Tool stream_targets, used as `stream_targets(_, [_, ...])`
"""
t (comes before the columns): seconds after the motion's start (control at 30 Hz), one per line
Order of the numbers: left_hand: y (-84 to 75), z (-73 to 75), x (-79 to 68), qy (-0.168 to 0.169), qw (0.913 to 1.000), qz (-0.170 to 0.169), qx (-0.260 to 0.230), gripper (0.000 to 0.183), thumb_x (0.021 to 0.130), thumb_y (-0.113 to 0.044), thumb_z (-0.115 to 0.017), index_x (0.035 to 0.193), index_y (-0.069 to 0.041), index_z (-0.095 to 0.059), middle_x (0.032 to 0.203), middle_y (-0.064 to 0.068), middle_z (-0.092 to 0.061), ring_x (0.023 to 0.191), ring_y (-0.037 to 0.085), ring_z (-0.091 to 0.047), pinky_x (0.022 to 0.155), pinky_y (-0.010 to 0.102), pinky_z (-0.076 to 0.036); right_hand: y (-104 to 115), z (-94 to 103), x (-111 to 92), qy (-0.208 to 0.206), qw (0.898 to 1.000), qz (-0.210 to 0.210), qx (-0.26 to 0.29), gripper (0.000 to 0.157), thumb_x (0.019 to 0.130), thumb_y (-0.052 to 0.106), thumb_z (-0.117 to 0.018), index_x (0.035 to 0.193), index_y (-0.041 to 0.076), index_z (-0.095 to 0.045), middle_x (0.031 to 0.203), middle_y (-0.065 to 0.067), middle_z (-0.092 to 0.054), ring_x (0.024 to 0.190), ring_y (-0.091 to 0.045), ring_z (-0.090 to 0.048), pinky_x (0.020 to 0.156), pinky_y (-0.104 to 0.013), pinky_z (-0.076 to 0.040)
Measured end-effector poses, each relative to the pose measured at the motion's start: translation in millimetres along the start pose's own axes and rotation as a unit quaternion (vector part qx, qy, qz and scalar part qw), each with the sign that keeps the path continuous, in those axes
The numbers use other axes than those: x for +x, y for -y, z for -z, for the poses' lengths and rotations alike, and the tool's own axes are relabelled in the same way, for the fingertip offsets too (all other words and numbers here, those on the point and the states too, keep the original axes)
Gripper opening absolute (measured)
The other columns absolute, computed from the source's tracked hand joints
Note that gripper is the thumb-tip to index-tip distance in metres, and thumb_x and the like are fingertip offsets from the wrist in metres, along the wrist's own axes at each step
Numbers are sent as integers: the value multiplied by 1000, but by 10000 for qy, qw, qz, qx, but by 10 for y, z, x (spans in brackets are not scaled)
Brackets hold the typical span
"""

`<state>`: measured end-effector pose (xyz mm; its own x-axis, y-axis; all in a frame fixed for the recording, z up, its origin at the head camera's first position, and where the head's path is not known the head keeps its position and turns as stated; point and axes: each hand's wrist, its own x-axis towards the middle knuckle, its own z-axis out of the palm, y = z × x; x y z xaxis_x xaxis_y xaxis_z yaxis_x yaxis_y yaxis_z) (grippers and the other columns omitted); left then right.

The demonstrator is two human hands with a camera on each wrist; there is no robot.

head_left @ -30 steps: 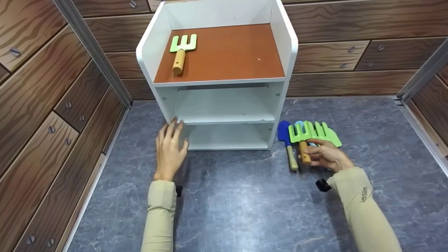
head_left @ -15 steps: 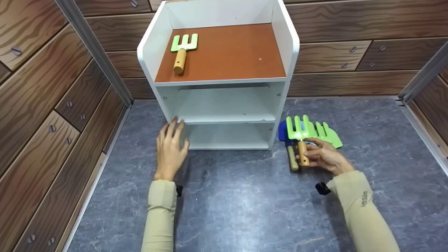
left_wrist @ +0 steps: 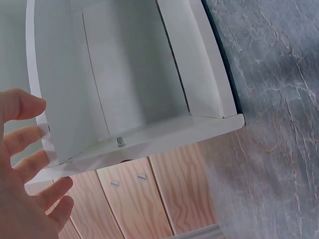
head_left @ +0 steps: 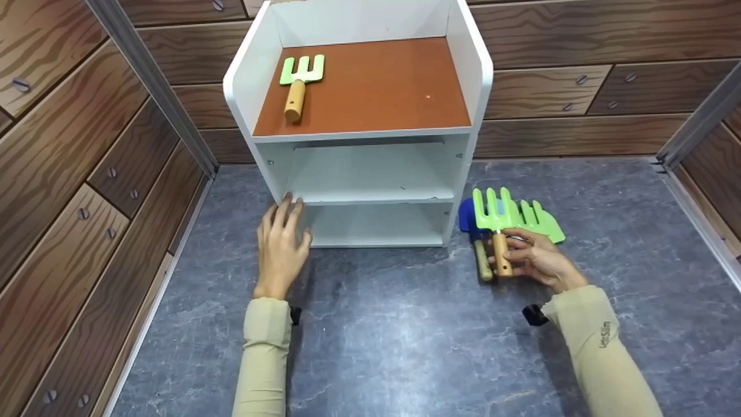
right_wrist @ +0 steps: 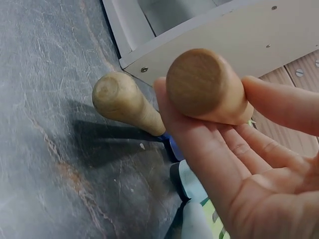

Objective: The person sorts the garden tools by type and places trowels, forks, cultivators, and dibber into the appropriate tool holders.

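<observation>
the three-tined hand fork with bright green, glossy tines and a smooth, rounded tan wooden handle (head_left: 494,221) has a small dark hole near its butt. its long axis runs nearly straight away from the person: tines pointing forward and slightly left, butt end facing back toward the person. the right hand (head_left: 541,262) grips the handle between thumb and fingers, holding it above the grey marbled surface (head_left: 376,347), right of the white cabinet with a brown top shelf (head_left: 370,136). in the head view, the fork overlaps the dark blue trowel with a pale wooden handle (head_left: 466,217) and the flat, slotted green tool (head_left: 547,225). the left hand (head_left: 281,249) has its fingers spread and gently bent, fingertips at the cabinet's front left edge; it grips no tool.
</observation>
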<state>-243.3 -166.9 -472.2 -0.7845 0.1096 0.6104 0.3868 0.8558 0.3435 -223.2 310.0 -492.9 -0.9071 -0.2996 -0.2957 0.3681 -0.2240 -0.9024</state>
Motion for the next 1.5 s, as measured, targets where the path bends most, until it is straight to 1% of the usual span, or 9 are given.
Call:
stream_targets(0.17, [5,3,-5,-22,10000,-5,-10,54,89,-8,-72,141,-1,-58,149,18,-49,129,46,-45,102,65,-39,9,-38,-18,-20,9998,34,-171,79,93,-16,-53,156,-10,-5,119,-4,-68,99,-28,-72,80,-45,-61])
stream_targets(0.27, [6,3,-13,-30,10000,18,-13,54,89,-7,-72,140,-1,-58,149,18,-49,129,46,-45,101,66,-39,16,-53,-34,-29,9997,64,-244,81,93,-16,-55,156,-10,-5,120,-4,-67,99,-27,-72,80,-45,-61])
stream_targets(0.4, [1,-3,-7,-42,10000,15,13,54,88,-7,-73,140,-1,-59,149,18,-49,130,46,-45,103,65,-39,27,-60,-69,7,9992,272,-294,72,93,-17,-55,153,-10,-15,120,-6,-65,98,-28,-72,76,-43,-62])
stream_targets(0.53, [2,-18,-2,-71,10000,6,18,55,87,-6,-74,140,-1,-59,148,18,-50,129,46,-45,103,64,-39,37,-82,-108,-37,9980,460,-431,63,93,-16,-56,148,-7,-27,119,-6,-64,96,-28,-73,73,-41,-62])
stream_targets(0.67, [-7,-11,-3,-89,10000,16,13,55,87,-6,-74,139,-1,-59,148,18,-50,129,46,-46,103,64,-40,52,-123,-139,-94,9968,589,-538,59,92,-16,-57,145,-5,-33,118,-6,-64,95,-29,-73,72,-41,-62])
stream_targets(0.9, [-13,-12,12,-41,10000,26,-4,53,89,-9,-72,140,-1,-59,149,18,-49,130,47,-45,103,65,-39,72,-160,-161,-83,9964,739,-419,50,91,-17,-58,135,3,-43,118,-6,-63,94,-29,-73,69,-38,-62])
stream_targets(1.13, [-14,-8,10,-68,10000,-4,8,53,89,-9,-72,140,-1,-59,149,18,-49,130,47,-45,102,65,-40,57,-166,-158,-24,9955,879,-358,47,91,-17,-58,129,8,-48,117,-6,-67,93,-29,-74,68,-35,-62])
stream_targets(1.27, [-6,-12,8,-78,10000,1,33,54,88,-7,-73,140,-1,-59,149,19,-49,129,46,-45,101,65,-40,50,-173,-166,-6,9951,933,-326,48,90,-18,-58,129,8,-49,117,-7,-67,93,-29,-74,68,-34,-61])
stream_targets(1.5, [-9,-7,8,68,9999,75,65,54,90,-8,-71,142,-1,-57,150,18,-47,130,47,-44,103,65,-39,68,-204,-202,189,9922,1207,-230,49,89,-22,-54,129,6,-48,118,-11,-65,93,-32,-73,74,-39,-62])
